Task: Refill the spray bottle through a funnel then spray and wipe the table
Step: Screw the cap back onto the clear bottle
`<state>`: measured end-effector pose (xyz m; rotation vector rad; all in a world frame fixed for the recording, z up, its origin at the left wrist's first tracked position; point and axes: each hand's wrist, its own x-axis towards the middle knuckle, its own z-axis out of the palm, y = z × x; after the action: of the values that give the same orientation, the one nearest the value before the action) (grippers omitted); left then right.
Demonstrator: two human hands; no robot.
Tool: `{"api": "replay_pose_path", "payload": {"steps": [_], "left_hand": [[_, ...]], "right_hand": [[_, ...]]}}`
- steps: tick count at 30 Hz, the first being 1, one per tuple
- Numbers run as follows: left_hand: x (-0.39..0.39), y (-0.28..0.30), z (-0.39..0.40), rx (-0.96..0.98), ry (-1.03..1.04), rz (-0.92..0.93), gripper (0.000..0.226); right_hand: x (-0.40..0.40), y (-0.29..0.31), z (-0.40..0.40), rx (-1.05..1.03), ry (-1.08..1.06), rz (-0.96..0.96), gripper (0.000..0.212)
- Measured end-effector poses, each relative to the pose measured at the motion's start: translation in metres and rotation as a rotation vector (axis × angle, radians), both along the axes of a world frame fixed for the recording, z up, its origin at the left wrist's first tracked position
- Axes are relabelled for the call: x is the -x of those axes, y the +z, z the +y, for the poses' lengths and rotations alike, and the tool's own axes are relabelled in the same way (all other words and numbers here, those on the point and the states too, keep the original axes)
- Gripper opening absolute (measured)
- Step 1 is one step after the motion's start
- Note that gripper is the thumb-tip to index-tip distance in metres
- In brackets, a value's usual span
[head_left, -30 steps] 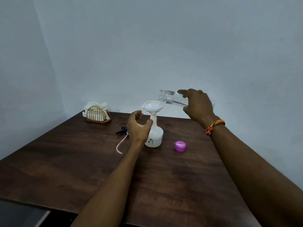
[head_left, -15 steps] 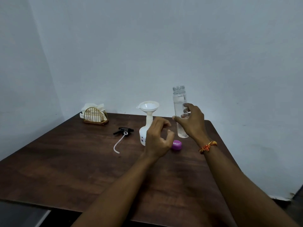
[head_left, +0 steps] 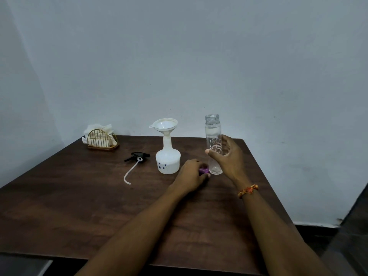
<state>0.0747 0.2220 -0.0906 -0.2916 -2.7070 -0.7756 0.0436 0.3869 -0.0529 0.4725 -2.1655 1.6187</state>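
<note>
The white spray bottle (head_left: 168, 163) stands uncapped at the back middle of the dark wooden table (head_left: 79, 206), with a white funnel (head_left: 164, 124) seated in its neck. To its right a clear, nearly empty bottle (head_left: 212, 128) stands upright on the table, and my right hand (head_left: 232, 159) curls round its middle. My left hand (head_left: 191, 176) rests on the table between the two bottles, its fingers curled over the purple cap (head_left: 204, 170), which is mostly hidden. The black spray head (head_left: 137, 155) with its white tube lies left of the spray bottle.
A gold wire holder with white napkins (head_left: 102, 140) sits at the back left corner. The wall runs close behind the table. The table's right edge lies just beyond the clear bottle, with floor below.
The clear bottle went from tilted over the funnel to upright and now stands on the table. My left hand left the spray bottle and moved right onto the purple cap.
</note>
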Motion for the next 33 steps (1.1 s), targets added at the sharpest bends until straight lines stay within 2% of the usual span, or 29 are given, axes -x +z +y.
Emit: {"api": "replay_pose_path", "payload": {"steps": [3,7,11,16,18,22,28,33], "left_hand": [[-0.002,0.005,-0.001,-0.146,0.029,0.087,0.033],[-0.008,0.018,0.0,-0.436,0.181,0.426,0.033],[-0.018,0.045,0.009,-0.652,0.088,0.602,0.032],[-0.018,0.073,0.02,-0.946,-0.008,0.577,0.037],[-0.015,0.082,0.026,-0.994,-0.047,0.533,0.035],[-0.008,0.088,0.027,-0.965,-0.06,0.442,0.04],[0.0,0.092,0.02,-0.547,-0.123,0.559,0.033],[0.002,0.092,0.013,-0.514,-0.193,0.477,0.03]], "right_hand": [[0.004,-0.009,0.004,0.01,0.042,-0.001,0.063],[0.007,-0.017,0.005,0.052,0.096,-0.021,0.062],[0.004,-0.021,0.002,0.073,0.157,-0.018,0.062],[-0.004,-0.021,-0.005,0.066,0.227,-0.022,0.064],[-0.005,-0.02,-0.006,0.05,0.256,-0.015,0.062],[-0.006,-0.018,-0.002,0.05,0.284,-0.02,0.062],[-0.002,-0.018,0.0,0.023,0.292,-0.034,0.065],[-0.003,-0.019,0.001,0.023,0.303,-0.036,0.068]]}}
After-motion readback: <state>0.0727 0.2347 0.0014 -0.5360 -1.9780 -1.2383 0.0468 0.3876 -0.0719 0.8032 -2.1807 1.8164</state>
